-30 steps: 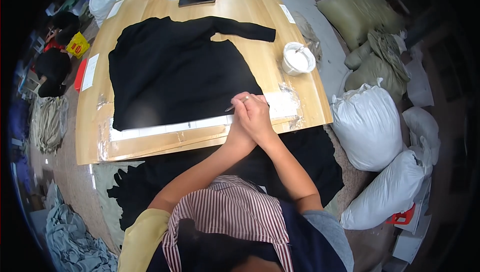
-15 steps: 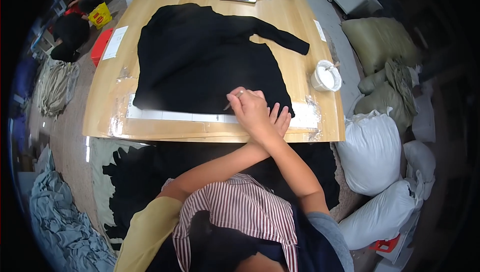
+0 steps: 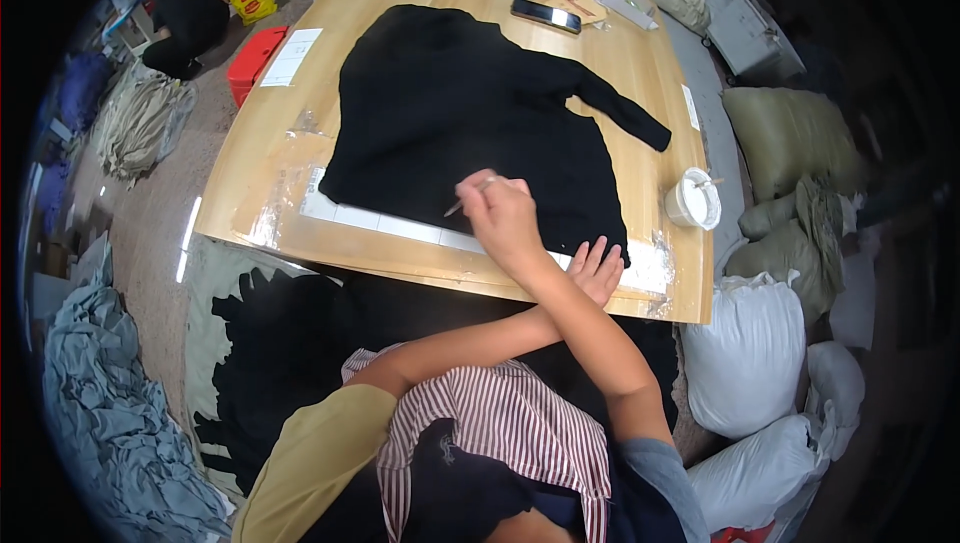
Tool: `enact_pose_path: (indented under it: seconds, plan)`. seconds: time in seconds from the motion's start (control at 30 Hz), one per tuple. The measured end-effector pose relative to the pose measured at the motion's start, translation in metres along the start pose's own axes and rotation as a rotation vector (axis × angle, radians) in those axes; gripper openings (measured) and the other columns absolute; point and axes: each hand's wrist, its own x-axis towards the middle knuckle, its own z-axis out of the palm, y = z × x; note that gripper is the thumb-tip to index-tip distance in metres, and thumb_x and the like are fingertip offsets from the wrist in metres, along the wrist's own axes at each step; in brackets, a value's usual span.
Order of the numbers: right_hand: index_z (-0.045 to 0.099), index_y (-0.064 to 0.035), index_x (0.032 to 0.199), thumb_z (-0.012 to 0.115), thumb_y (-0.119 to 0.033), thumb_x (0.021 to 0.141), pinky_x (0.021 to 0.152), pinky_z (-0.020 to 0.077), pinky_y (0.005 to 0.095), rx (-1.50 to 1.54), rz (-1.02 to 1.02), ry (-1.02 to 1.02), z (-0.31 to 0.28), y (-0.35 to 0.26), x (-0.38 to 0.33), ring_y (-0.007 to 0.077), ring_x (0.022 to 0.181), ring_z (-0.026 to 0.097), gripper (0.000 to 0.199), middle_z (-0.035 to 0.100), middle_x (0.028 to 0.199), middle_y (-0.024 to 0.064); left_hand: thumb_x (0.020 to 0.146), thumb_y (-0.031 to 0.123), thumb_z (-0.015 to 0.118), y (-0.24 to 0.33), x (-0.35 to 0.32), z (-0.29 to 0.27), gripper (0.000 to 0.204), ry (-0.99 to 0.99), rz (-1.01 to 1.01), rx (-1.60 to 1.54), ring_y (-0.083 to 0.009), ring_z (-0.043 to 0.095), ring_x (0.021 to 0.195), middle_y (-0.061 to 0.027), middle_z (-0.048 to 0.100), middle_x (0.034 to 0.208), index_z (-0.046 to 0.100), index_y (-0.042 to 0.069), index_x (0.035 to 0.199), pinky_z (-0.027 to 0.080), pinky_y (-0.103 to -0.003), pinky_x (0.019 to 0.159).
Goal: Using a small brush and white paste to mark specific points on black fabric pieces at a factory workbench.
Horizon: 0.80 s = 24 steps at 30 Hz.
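Black long-sleeved garment (image 3: pixel 470 123) lies flat on the wooden table (image 3: pixel 300 173), body w/ one sleeve out to the right, its hem along a white strip (image 3: pixel 380 225) just left of the fingers. Right hand (image 3: pixel 500 213) sits over that hem, fingers pinched together on a thin stick-like tool (image 3: pixel 462 205). Left hand (image 3: pixel 598 268) crosses under the right forearm, fingers apart & flat on the hem's right corner; small white tub (image 3: pixel 692 199) further right.
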Motion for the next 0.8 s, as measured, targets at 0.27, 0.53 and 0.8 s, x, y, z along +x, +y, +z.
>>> enact_pose_path:
  seconds: [0.27,0.53,0.8]
  plan:
    - [0.066,0.0000,0.090,0.056,-0.014,0.097,0.061,0.0477,0.0276,0.308,0.099,-0.090,0.043,-0.013,0.025,0.0152,0.062,0.064,0.019,0.067,0.071,0.0069,0.084,0.027,0.053,0.001,-0.002,-0.001,0.058,-0.103,-0.019,-0.021,-0.0465,0.037,0.135,-0.0253,0.047,0.141,0.052,-0.008,0.130,0.030,-0.058,0.110]
    - [0.069,-0.0029,0.088,0.056,-0.014,0.096,0.063,0.0498,0.0318,0.088,-0.104,-0.020,0.053,-0.023,0.031,0.0212,0.067,0.067,0.018,0.068,0.072,0.0092,0.082,0.028,0.057,0.000,-0.009,0.001,0.063,-0.115,-0.004,-0.043,-0.0457,0.034,0.138,-0.0250,0.043,0.143,0.049,-0.008,0.133,0.028,-0.058,0.111]
    - [0.065,0.0045,0.100,0.058,-0.014,0.098,0.073,0.0525,0.0303,-0.106,0.297,0.558,-0.182,0.057,-0.029,0.0177,0.082,0.065,0.019,0.068,0.091,0.0097,0.075,0.006,0.067,-0.164,0.022,-0.174,0.030,0.315,-0.244,-0.129,-0.0279,0.067,0.090,-0.0142,0.067,0.093,0.064,-0.001,0.104,0.053,-0.035,0.078]
